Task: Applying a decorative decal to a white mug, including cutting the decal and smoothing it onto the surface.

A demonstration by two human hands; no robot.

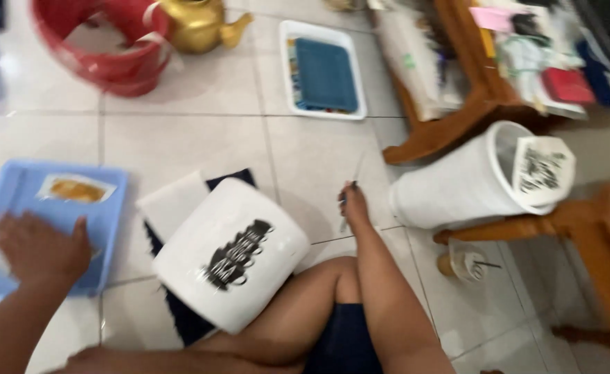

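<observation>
I sit on a tiled floor with a white bucket (230, 253) bearing a black painted pattern lying tilted against my bent knee, on a dark cloth and a white sheet. My left hand (41, 249) rests palm down on a light blue tray (14, 201) at the left, fingers spread; a small yellow patch lies in that tray. My right hand (353, 204) reaches down past my knee to the floor and grips a thin brush (353, 180) whose shaft points away from me. The frame is blurred.
A second white bucket (471, 180) with the same black pattern lies on its side at right, beside wooden furniture legs (443, 125). A white tray with blue paint (322, 69) sits ahead. A red basket (104, 48), a golden teapot (197, 24) and a drink cup (461, 263) stand around.
</observation>
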